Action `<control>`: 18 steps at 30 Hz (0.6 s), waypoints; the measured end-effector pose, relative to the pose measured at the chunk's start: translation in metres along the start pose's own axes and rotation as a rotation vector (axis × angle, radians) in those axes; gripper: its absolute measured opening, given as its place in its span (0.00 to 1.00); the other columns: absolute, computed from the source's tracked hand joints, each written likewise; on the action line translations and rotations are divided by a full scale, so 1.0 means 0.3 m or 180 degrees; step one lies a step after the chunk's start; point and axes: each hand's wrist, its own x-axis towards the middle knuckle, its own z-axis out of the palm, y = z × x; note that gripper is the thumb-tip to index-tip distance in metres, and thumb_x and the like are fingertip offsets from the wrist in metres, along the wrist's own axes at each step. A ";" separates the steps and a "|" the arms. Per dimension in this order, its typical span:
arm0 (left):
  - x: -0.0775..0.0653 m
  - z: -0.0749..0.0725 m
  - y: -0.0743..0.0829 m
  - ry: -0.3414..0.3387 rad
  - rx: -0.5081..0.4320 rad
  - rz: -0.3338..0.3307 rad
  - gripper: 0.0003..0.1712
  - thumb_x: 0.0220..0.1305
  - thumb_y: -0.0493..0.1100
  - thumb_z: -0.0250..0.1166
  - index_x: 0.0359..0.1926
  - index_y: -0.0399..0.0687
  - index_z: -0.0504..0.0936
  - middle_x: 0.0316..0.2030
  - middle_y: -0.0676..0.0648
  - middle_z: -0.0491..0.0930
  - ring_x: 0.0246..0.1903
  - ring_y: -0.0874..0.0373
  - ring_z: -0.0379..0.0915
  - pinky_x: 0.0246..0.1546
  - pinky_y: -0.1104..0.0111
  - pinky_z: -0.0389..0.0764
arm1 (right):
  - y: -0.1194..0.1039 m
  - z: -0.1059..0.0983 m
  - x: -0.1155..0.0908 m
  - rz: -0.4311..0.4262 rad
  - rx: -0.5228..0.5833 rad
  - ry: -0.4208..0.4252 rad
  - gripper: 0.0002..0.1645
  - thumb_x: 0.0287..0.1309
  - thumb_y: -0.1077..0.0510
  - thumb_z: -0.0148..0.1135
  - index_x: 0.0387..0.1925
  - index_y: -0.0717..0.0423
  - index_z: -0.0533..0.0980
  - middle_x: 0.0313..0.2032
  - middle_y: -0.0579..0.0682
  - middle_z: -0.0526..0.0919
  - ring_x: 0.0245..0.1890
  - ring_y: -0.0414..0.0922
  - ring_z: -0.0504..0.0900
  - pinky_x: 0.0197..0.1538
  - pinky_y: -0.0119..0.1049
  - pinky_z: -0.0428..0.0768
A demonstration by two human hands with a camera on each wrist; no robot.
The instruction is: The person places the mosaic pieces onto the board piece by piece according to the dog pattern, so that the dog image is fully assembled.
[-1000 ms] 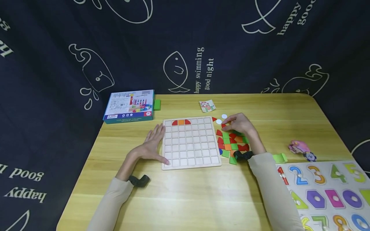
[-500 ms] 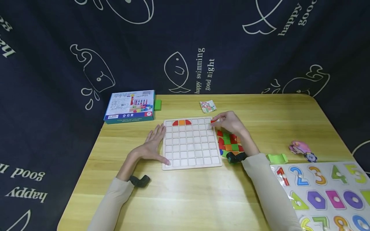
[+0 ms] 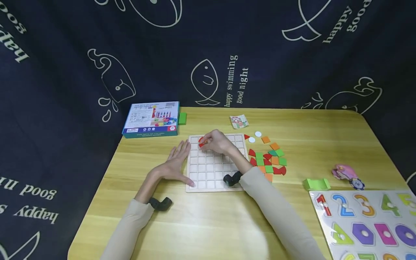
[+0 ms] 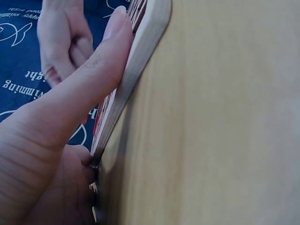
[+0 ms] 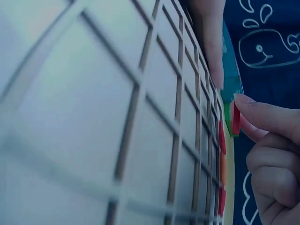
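Observation:
A pale grid board (image 3: 210, 185) lies on the table. My left hand (image 3: 173, 168) rests spread along its left edge, the thumb at the near corner; in the left wrist view the thumb (image 4: 93, 77) lies against the board's side. Between thumb and fingertips, my right hand (image 3: 218, 142) pinches a small red tile (image 5: 236, 119), held over the upper left squares. The right wrist view shows an orange tile (image 5: 223, 169) between two red ones (image 5: 222, 137) in the far row. In the head view my right hand partly covers that row.
Loose red, green and orange tiles (image 3: 268, 169) lie right of the board, with two white discs (image 3: 251, 139) above. A small picture card (image 3: 239, 121) and a boxed set (image 3: 151, 121) lie farther back. A number puzzle board (image 3: 351, 220) lies at near right.
My right hand has picked up the red tile from beside the board and carried it left over the upper left squares. My left hand stays at the board's edge.

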 end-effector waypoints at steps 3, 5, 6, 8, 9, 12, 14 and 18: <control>0.000 -0.001 -0.002 0.0003 -0.0028 0.0028 0.86 0.33 0.72 0.76 0.75 0.42 0.26 0.76 0.42 0.20 0.75 0.45 0.14 0.74 0.46 0.25 | -0.022 0.028 0.028 -0.0094 -0.0159 -0.0060 0.11 0.50 0.61 0.72 0.38 0.55 0.85 0.38 0.47 0.84 0.30 0.40 0.70 0.34 0.30 0.70; 0.002 -0.001 -0.001 -0.0006 -0.0038 0.0043 0.85 0.34 0.71 0.76 0.75 0.43 0.27 0.76 0.41 0.20 0.75 0.45 0.14 0.74 0.45 0.25 | -0.026 0.035 0.038 -0.0122 -0.0207 -0.0105 0.11 0.49 0.63 0.72 0.38 0.56 0.85 0.38 0.50 0.85 0.27 0.39 0.70 0.33 0.29 0.69; 0.002 -0.002 0.000 -0.0011 -0.0038 0.0049 0.85 0.34 0.71 0.76 0.75 0.43 0.27 0.76 0.41 0.20 0.75 0.44 0.14 0.74 0.45 0.25 | -0.027 0.036 0.042 -0.0130 -0.0222 -0.0136 0.12 0.49 0.64 0.72 0.39 0.57 0.85 0.38 0.51 0.86 0.25 0.39 0.69 0.32 0.29 0.69; 0.003 -0.003 0.001 -0.0032 -0.0046 0.0039 0.85 0.34 0.71 0.76 0.75 0.43 0.26 0.76 0.42 0.20 0.75 0.45 0.13 0.74 0.45 0.25 | -0.024 0.036 0.048 -0.0140 -0.0255 -0.0170 0.14 0.48 0.65 0.72 0.40 0.57 0.85 0.39 0.53 0.87 0.24 0.38 0.70 0.31 0.27 0.70; 0.002 -0.004 0.002 -0.0041 -0.0053 0.0031 0.85 0.34 0.71 0.76 0.75 0.43 0.26 0.76 0.42 0.20 0.75 0.45 0.13 0.74 0.45 0.25 | -0.022 0.036 0.049 -0.0130 -0.0274 -0.0166 0.15 0.48 0.66 0.72 0.41 0.56 0.85 0.40 0.53 0.87 0.24 0.37 0.70 0.31 0.27 0.71; 0.002 -0.003 0.001 -0.0041 -0.0058 0.0011 0.85 0.34 0.72 0.75 0.75 0.43 0.26 0.76 0.42 0.20 0.75 0.45 0.13 0.74 0.44 0.25 | -0.016 0.035 0.050 -0.0071 -0.0255 -0.0050 0.17 0.45 0.65 0.74 0.41 0.55 0.85 0.42 0.52 0.87 0.25 0.39 0.69 0.31 0.28 0.69; 0.002 -0.004 0.002 -0.0031 -0.0070 -0.0003 0.86 0.33 0.72 0.75 0.75 0.44 0.26 0.76 0.42 0.20 0.75 0.45 0.13 0.74 0.44 0.25 | -0.014 0.035 0.049 -0.0029 -0.0259 0.0081 0.17 0.41 0.63 0.77 0.38 0.54 0.86 0.42 0.50 0.86 0.28 0.40 0.69 0.32 0.29 0.69; 0.003 -0.001 0.004 -0.0023 -0.0084 -0.0018 0.86 0.32 0.73 0.75 0.75 0.45 0.26 0.76 0.44 0.20 0.75 0.46 0.13 0.74 0.46 0.25 | -0.016 0.044 0.048 -0.0001 -0.0344 0.0209 0.14 0.37 0.60 0.80 0.31 0.55 0.86 0.36 0.50 0.86 0.31 0.42 0.71 0.34 0.31 0.69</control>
